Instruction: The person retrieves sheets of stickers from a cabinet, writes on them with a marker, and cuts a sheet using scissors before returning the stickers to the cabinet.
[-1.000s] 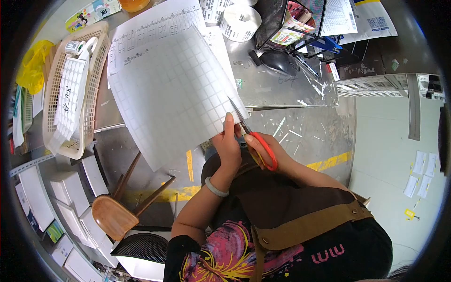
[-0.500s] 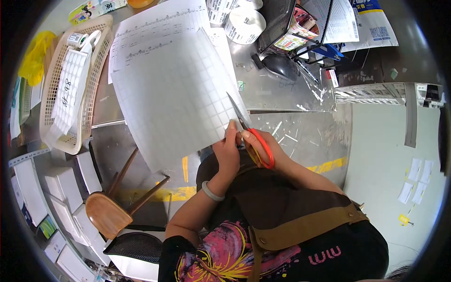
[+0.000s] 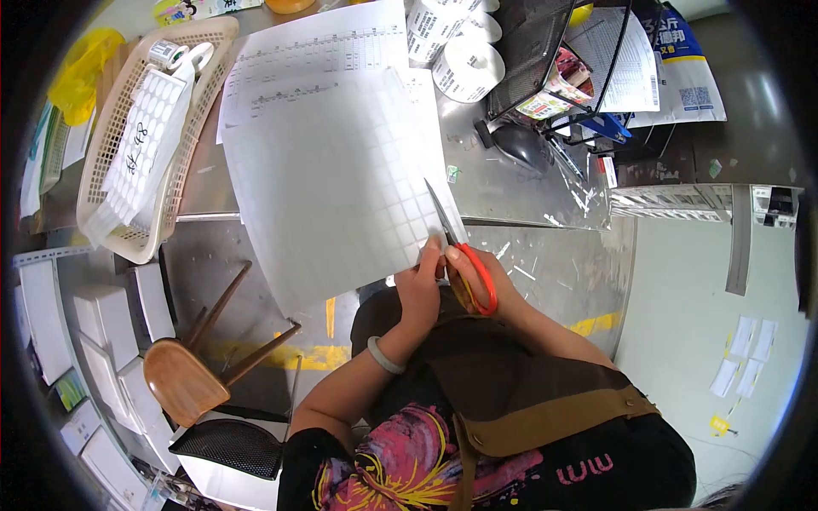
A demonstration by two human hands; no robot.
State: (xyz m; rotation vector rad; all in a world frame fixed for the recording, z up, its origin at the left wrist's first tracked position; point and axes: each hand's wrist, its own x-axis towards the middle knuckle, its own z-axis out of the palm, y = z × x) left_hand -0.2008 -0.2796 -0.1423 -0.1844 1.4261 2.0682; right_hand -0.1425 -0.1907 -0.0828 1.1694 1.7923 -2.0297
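A large whitish sheet (image 3: 315,196) with a faint grid of small squares hangs partly over the front edge of the metal table. My left hand (image 3: 420,294) pinches its lower right corner between thumb and fingers. Red-handled scissors (image 3: 489,289) are in my right hand (image 3: 504,298), fingers closed about the handles. Their blades point up and away along the sheet's right margin and look nearly together. Both hands are close side by side in front of my apron, fingertips almost meeting at the sheet's corner.
Printed papers (image 3: 319,43) lie beneath the sheet. A cream plastic basket (image 3: 85,183) with label strips stands left. Label rolls (image 3: 469,68), a black mesh organizer (image 3: 528,77) and a computer mouse (image 3: 521,146) sit to the right. Below left is a wooden stool (image 3: 183,379).
The whole scene has shifted slightly right and down in view at the table. My hands, the scissors and the sheet keep nearly the same places relative to one another.
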